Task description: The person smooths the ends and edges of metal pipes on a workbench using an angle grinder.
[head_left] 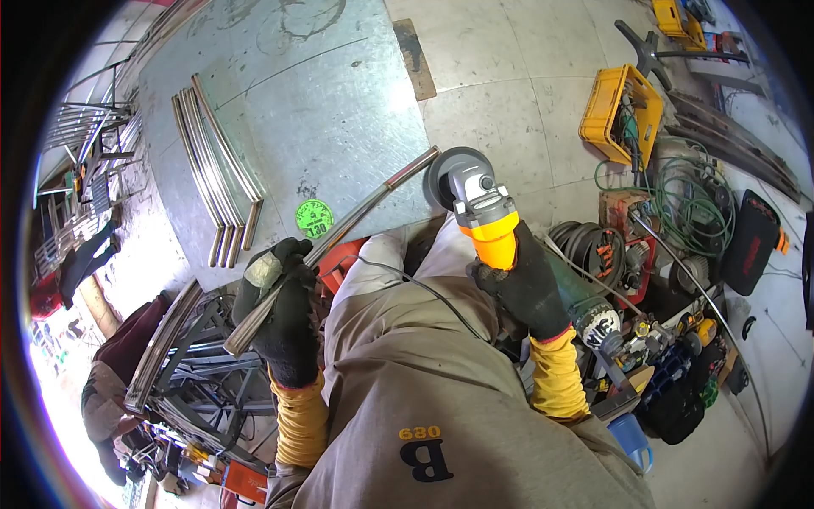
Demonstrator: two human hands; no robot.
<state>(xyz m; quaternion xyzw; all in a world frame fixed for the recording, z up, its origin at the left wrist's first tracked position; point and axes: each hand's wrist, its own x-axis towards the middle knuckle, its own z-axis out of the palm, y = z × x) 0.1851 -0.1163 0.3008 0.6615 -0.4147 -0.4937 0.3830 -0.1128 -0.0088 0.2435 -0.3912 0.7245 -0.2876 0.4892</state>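
Grinding appears in hand: left of centre, the left hand's point(284, 314) fingers are closed round the tubes point(366, 206); at centre, the right hand's point(527, 284) wrap the grinder point(490, 216). Disc point(443, 180) contact cannot be confirmed; the next move calls for firm support and a controlled angle.

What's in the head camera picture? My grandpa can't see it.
A person's gloved right hand holds a grinder, its disc near the end of metal bars in the gloved left hand. Bent rods lie on a metal table.
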